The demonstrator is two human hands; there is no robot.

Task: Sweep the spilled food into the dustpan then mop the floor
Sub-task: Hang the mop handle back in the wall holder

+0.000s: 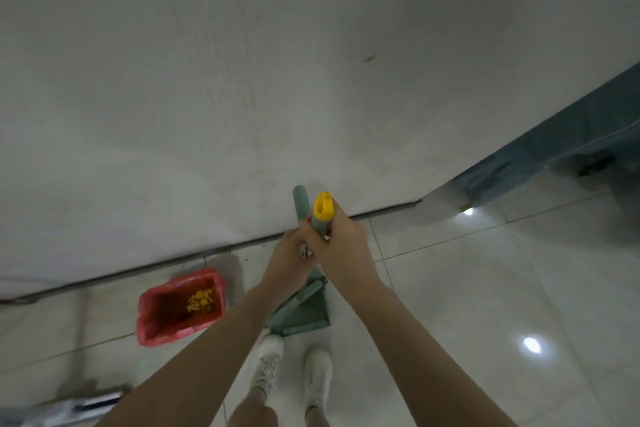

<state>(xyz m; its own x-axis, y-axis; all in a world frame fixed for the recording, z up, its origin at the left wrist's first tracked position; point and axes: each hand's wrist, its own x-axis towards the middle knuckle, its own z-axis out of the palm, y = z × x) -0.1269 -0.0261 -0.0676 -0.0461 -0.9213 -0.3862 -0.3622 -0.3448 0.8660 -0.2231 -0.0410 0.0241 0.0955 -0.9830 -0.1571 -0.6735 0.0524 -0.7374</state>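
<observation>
Right hand (pixel 341 248) clamps the yellow-capped handle (pixel 322 209), left hand (pixel 286 255) the green handle (pixel 301 202), both upright.

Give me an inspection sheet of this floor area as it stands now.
Surface: glossy pale floor tiles, lamp glare.
Job's things: green plastic dustpan by the white shoes; plain green handle and yellow-capped handle upright together.
Clutter: red-lined bin holding yellow food pieces; blurred grey object lower left.
Grips: left hand grips the plain green handle, right hand the yellow-capped handle.
Cables: nothing seen.
Surroundings: white wall; blue-grey cloth at right.
</observation>
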